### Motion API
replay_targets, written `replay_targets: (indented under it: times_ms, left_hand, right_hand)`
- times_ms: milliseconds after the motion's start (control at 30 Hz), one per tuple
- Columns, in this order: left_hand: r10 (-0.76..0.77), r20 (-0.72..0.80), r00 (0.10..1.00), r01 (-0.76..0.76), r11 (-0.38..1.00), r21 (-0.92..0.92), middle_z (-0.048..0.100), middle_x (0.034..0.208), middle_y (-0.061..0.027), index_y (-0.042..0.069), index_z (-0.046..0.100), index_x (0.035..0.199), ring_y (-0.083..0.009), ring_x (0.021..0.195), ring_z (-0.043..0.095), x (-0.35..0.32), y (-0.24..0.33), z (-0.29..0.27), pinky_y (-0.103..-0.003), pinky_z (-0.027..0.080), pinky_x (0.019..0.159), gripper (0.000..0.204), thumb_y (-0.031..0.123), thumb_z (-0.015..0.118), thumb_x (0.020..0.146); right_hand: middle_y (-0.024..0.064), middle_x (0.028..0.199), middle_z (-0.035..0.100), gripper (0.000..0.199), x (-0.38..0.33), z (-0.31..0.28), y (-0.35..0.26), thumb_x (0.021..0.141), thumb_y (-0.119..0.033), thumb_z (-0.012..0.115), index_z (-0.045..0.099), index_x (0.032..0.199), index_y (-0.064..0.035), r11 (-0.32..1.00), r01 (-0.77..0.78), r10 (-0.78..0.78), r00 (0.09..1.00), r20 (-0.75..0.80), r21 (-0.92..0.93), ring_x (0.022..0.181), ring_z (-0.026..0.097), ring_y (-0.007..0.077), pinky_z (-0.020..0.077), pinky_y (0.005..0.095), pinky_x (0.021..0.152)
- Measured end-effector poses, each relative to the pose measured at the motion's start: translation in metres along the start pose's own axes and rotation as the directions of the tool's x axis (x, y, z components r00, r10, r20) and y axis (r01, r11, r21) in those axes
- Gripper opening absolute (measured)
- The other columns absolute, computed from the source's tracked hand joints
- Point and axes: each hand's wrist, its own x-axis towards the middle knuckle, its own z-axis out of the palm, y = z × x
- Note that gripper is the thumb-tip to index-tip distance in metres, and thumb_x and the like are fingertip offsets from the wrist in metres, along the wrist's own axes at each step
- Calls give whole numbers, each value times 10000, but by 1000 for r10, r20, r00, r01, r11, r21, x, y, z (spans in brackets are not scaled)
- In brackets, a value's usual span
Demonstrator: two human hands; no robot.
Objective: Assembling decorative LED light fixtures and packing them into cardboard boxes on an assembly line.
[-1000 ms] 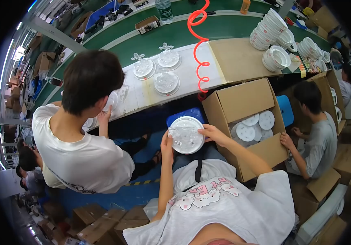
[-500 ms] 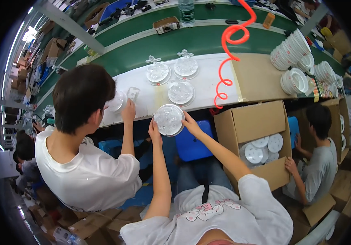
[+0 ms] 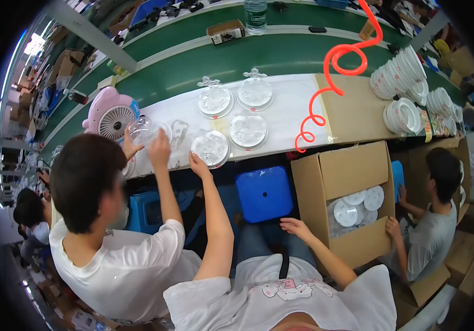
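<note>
My left hand (image 3: pixel 200 165) grips the near rim of a round white disc with a clear patterned cover (image 3: pixel 210 148) at the table's front edge. Behind it, a similar disc (image 3: pixel 248 131) lies flat on the white tabletop. Farther back are two more discs (image 3: pixel 214 102) (image 3: pixel 256 92), each with a clear flower-like piece at its far rim. My right hand (image 3: pixel 297 227) is empty, its fingers stretched out above my lap, between the blue stool (image 3: pixel 264 193) and an open cardboard box (image 3: pixel 353 165).
A co-worker (image 3: pixel 91 193) on the left handles a clear round piece (image 3: pixel 144 130) near a pink fan (image 3: pixel 113 113). A red coiled hose (image 3: pixel 333 71) hangs over the table. White discs (image 3: pixel 345 212) fill the box. Stacked white rings (image 3: pixel 394 74) stand at right; another person (image 3: pixel 433 215) holds the box.
My left hand has moved the disc forward onto the table's front edge. My right hand has let go and drawn back toward my lap. The co-worker leaned away, revealing the fan.
</note>
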Motion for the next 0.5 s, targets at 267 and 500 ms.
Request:
replay_targets:
  times_ms: [267, 500]
  left_hand:
    - [-57, -43, 997, 58, 998, 32, 524, 1098, -174, -30, 488, 1124, -261, 991, 515, 29, -10, 36, -322, 396, 841, 319, 160, 392, 886]
    - [242, -66, 968, -239, 970, 49, 448, 1193, -194, -49, 378, 1211, -270, 1088, 454, -72, 0, 1, -316, 355, 911, 393, 169, 413, 886]
  right_hand:
    - [87, 1092, 552, 349, -57, -11, 16, 859, -228, 469, 468, 1175, -79, 980, -2, 38, 983, -178, 199, 985, 536, 161, 404, 283, 840]
    - [87, 1013, 590, 325, -26, -34, 61, 819, -126, 513, 489, 1131, -38, 936, 282, -351, 805, -478, -212, 912, 569, 202, 409, 301, 833]
